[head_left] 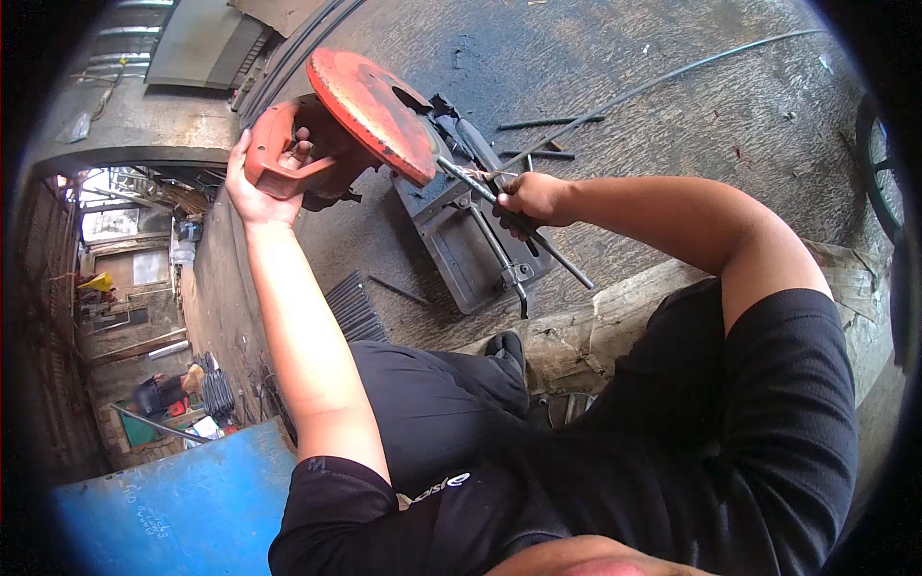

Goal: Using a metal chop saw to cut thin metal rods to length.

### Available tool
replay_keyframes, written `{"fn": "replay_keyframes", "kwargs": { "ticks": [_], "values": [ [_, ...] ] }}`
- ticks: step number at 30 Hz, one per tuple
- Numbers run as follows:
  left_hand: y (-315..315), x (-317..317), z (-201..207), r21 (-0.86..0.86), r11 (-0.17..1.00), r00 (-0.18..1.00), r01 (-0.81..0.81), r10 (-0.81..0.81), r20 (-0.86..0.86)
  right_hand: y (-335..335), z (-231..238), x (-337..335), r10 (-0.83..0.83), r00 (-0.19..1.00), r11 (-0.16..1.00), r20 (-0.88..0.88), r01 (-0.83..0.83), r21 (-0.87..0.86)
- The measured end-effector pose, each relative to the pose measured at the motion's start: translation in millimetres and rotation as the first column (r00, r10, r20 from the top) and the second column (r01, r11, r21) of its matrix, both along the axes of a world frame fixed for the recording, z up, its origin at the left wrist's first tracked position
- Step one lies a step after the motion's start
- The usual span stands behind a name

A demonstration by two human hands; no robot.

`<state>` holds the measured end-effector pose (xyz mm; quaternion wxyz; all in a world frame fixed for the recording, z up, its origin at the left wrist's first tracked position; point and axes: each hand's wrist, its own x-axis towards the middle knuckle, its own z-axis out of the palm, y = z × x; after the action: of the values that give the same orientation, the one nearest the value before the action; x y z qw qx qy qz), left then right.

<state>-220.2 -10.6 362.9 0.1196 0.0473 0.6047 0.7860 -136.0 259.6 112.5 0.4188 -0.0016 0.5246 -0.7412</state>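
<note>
A cut-off saw with a red, scuffed blade guard (370, 106) stands on the floor ahead of me, on a grey metal base (461, 254). My left hand (269, 182) is wrapped around its red D-shaped handle (274, 144), with fingertips showing through the opening. To the right of the guard, my right hand (528, 200) is closed around a metal rod (567, 264) lying slantwise across the base. A long thin rod (663, 82) runs from near that hand toward the upper right. The saw's clamp screw (495, 240) lies below the right hand. The guard hides most of the blade.
Short dark bars (547, 122) lie on the floor beyond the saw. A bundle of cut rods (355, 309) rests left of the base. At the lower left is a blue panel (192, 509), near a cluttered area. A dark wheel (879, 163) stands at the right edge.
</note>
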Motion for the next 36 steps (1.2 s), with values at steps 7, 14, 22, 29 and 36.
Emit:
{"fn": "replay_keyframes", "kwargs": {
  "ticks": [7, 14, 22, 29, 36],
  "values": [
    [1, 1, 3, -0.011, 1.000, 0.999, 0.006, -0.006, 0.034, -3, -11, -7, -0.120, 0.988, 0.984, -0.102, 0.132, 0.122],
    [2, 0, 1, -0.122, 0.983, 0.991, -0.136, 0.133, -0.032, -3, -13, -11, -0.154, 0.970, 0.960, -0.189, 0.192, 0.203],
    [5, 3, 1, -0.088, 0.987, 0.991, -0.136, 0.137, -0.002, -3, -9, -14, -0.096, 0.976, 0.945, -0.195, 0.151, 0.290],
    [12, 6, 2, -0.098, 0.989, 0.994, -0.107, 0.107, -0.003, 5, -7, -17, -0.064, 0.980, 0.963, -0.188, 0.110, 0.246],
    [15, 8, 2, -0.098, 0.982, 0.987, -0.160, 0.160, -0.001, 3, -5, -15, -0.062, 0.989, 0.986, -0.133, 0.081, 0.146]
  ]
}}
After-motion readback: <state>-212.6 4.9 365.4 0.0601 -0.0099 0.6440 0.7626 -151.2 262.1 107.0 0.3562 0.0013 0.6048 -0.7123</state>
